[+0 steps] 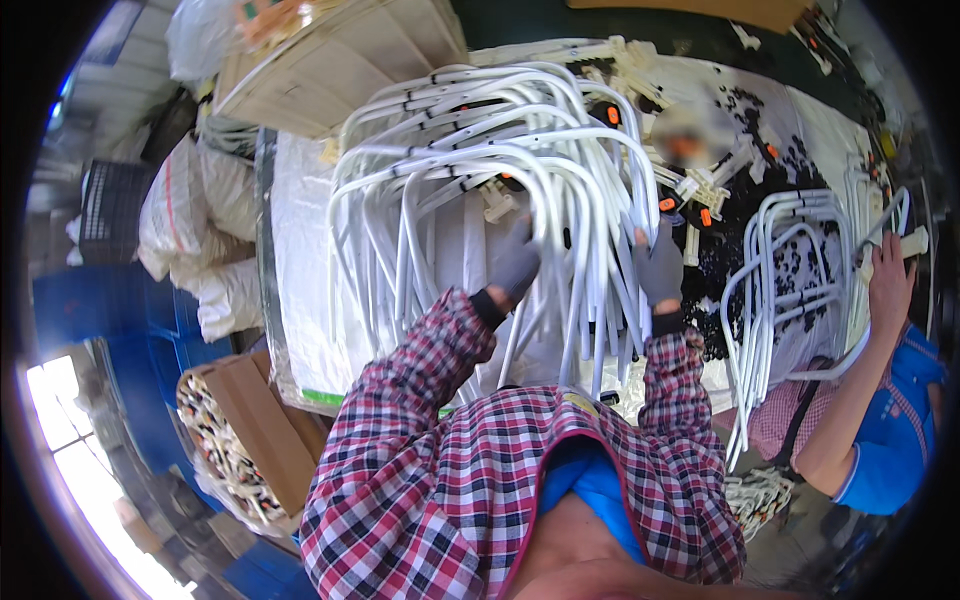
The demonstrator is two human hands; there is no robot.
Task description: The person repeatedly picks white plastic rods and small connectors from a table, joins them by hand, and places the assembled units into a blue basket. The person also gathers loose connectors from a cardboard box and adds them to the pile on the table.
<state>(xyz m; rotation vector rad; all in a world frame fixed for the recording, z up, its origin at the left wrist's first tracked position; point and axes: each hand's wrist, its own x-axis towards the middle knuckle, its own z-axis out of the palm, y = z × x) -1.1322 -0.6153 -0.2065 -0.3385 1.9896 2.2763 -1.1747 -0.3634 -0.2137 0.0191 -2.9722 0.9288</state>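
Observation:
A large pile of white bent metal tubes (590, 190), U-shaped with dark marks on their bends, lies on the table in front of me. My left hand (515, 262), in a grey glove with a dark cuff, reaches inside the arch of the pile and touches the tube legs at its right. Its fingers are smeared, so their grip is unclear. On the pile's right side my right hand (661, 268), gloved in grey with bare fingertips showing, closes round an outer tube leg. White plastic fittings (497, 203) show through the arch.
Black small parts (740, 230) and orange-tipped white fittings (700, 190) are scattered right of the pile. A smaller stack of white tubes (790, 300) stands beside a co-worker's arm (850, 400). A beige crate (340, 65) sits back left. Left are white sacks (190, 210) and a filled cardboard box (255, 430).

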